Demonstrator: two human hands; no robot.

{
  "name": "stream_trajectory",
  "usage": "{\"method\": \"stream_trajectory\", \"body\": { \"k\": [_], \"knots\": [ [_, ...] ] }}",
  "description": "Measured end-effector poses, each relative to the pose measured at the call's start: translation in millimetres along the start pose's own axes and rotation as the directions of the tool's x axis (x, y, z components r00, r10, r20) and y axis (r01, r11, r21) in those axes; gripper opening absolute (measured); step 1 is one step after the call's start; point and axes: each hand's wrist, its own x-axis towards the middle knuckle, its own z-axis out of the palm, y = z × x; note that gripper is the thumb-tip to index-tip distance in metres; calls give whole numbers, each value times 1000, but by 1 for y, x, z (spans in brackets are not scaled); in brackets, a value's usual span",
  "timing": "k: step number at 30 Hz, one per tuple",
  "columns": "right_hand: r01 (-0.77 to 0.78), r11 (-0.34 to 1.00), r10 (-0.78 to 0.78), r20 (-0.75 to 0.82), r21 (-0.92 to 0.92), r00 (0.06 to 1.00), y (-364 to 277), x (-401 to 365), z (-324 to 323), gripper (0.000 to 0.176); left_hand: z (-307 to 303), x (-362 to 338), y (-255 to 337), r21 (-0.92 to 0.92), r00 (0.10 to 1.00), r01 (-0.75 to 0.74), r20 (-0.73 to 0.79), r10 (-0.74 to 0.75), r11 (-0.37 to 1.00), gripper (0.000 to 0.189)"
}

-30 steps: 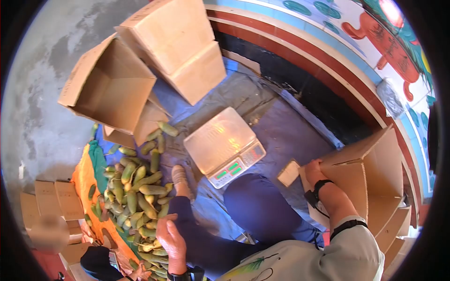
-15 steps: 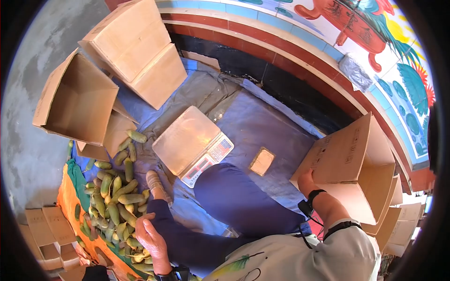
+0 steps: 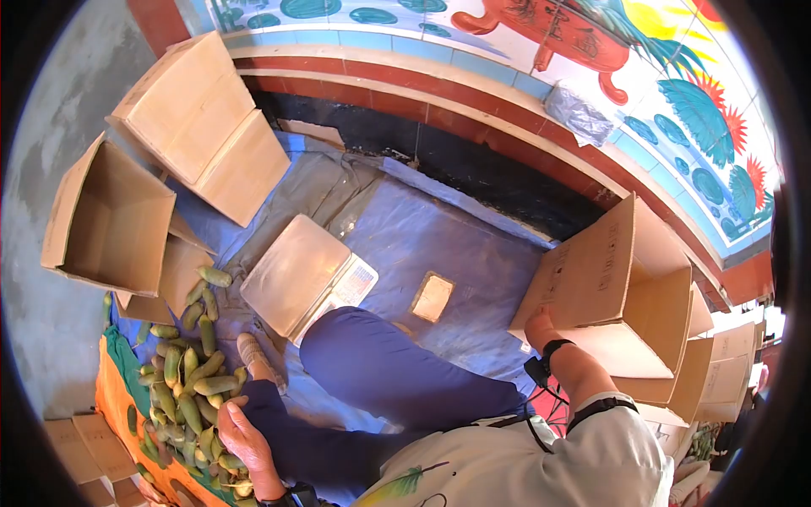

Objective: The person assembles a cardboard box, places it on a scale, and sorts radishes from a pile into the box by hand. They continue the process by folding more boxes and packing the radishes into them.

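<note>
My right hand (image 3: 539, 324) is at the lower edge of a large cardboard box (image 3: 587, 270) on the right, gripping it there; the fingertips are partly hidden. The box's open side faces right. My left hand (image 3: 243, 439) is raised beside my leg with nothing in it, its fingers loosely extended. Close to it lies a heap of long green vegetables (image 3: 182, 380), which look like green radishes. A digital scale (image 3: 296, 266) with a bare metal pan sits on the blue ground sheet, partly covered by my knee.
Two cardboard boxes stand stacked (image 3: 198, 127) at the upper left, beside an open box (image 3: 118, 220) on its side. A small pale square piece (image 3: 432, 297) lies on the sheet (image 3: 473, 253). More boxes (image 3: 726, 363) are at the right, and a painted wall (image 3: 507, 59) runs behind.
The view has turned to the right, so the scale and vegetables appear farther left. My right hand stays at the box's edge. My left hand remains beside the heap.
</note>
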Motion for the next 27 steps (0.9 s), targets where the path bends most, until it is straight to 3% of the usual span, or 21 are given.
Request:
{"method": "stream_trajectory", "body": {
  "k": [2, 4, 15, 19, 23, 26, 27],
  "knots": [
    [23, 1000, -23, 0, 10, 1000, -1, -2, -1, 34, 1, 1, 0, 8, 1000, -24, 0, 24, 1000, 37],
    [9, 1000, -13, -134, -30, 991, 0, -6, -1, 30, 2, 0, 0, 21, 999, -37, -7, 37, 999, 37],
    [-16, 984, 55, -210, 180, 976, 12, 21, 9, 20, -6, -9, -4, 57, 994, -66, -79, 70, 996, 24],
    [-29, 986, 67, -223, 167, 973, 19, 43, 24, 21, -7, -14, -14, 109, 987, -69, -139, 84, 992, 16],
    [99, 988, -74, -200, 118, 977, 26, 44, 24, 23, -12, -19, -17, 105, 980, -42, -191, 62, 994, 15],
    [85, 996, -81, -117, 32, 990, 20, 37, -24, 27, -16, -20, -16, 140, 977, -9, -209, 39, 990, 17],
    [99, 995, -96, -152, 12, 984, 14, 38, -41, 27, -16, -21, -18, 142, 977, -8, -211, 38, 990, 18]
  ]
}}
